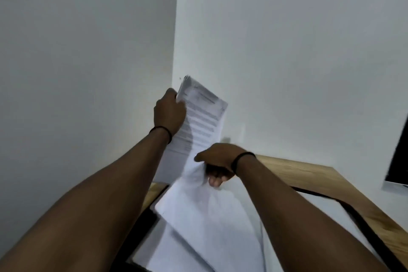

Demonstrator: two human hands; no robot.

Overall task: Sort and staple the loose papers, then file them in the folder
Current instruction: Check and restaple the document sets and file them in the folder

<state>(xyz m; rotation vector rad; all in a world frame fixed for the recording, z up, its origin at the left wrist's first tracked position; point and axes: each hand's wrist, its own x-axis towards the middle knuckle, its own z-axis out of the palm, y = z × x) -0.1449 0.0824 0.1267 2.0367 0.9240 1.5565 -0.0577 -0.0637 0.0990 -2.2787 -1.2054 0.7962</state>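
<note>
Printed papers (pixel 198 121), sheaf raised above wooden desk (pixel 309 174): upper edge gripped by left hand (pixel 170 110), lower part pinched by right hand (pixel 217 161), fingers curled.

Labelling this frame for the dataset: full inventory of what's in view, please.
printed papers: one sheaf, white with grey text, raised in front of the wall corner
blank-side sheets: several, exact count unclear, white, hanging from the right hand down to the folder
folder: one, black border with pale inside, lying open on the desk
desk: one, light wood, lower right
dark panel: one, black with white edge, right border, partly cut off
walls: two, white-grey, meeting in a corner
wristbands: two, black, one per wrist
left hand: grips the printed papers' left edge
right hand: pinches the sheets, middle of frame
</note>
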